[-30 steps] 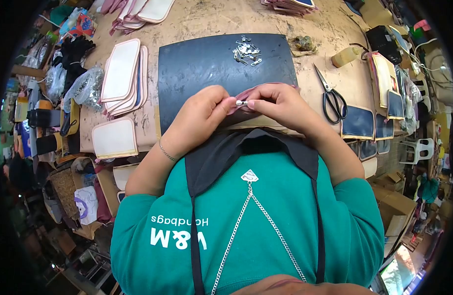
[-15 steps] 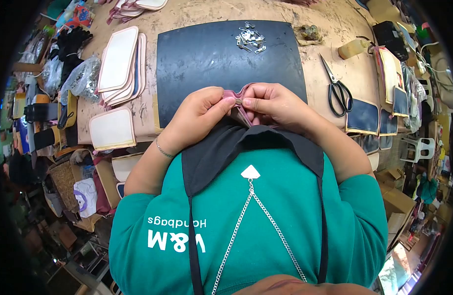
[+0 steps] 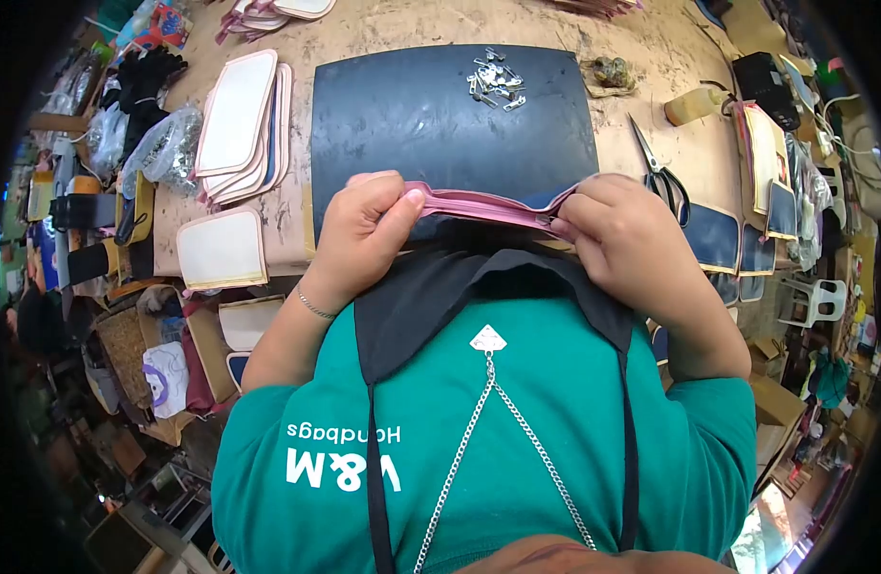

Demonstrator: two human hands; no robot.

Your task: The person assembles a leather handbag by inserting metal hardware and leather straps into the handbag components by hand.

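Observation:
A pink zipped pouch piece (image 3: 484, 208) is stretched between my hands, its long zip running sideways just in front of the black apron (image 3: 412, 306). My left hand (image 3: 369, 225) pinches one end, thumb on top. At the other end, my right hand (image 3: 617, 234) has its fingers closed on the piece beside a small metal zip slider (image 3: 544, 220). Those right fingertips are partly hidden, so whether they grip the slider itself cannot be made out. Beyond my hands lies a black mat (image 3: 402, 115) with a pile of metal zip pullers (image 3: 495, 80).
Stacked white panels with pink edges (image 3: 235, 120) lie left of the mat, near a single white panel (image 3: 220, 247). On the right are black-handled scissors (image 3: 660, 177), a yellowish bottle (image 3: 697, 105) and dark blue panels (image 3: 710, 237). A plastic bag (image 3: 168, 148) sits far left.
My hands have moved apart, the right one going further right. The pink piece, bunched between my fingertips before, is now drawn out straight with its zip showing.

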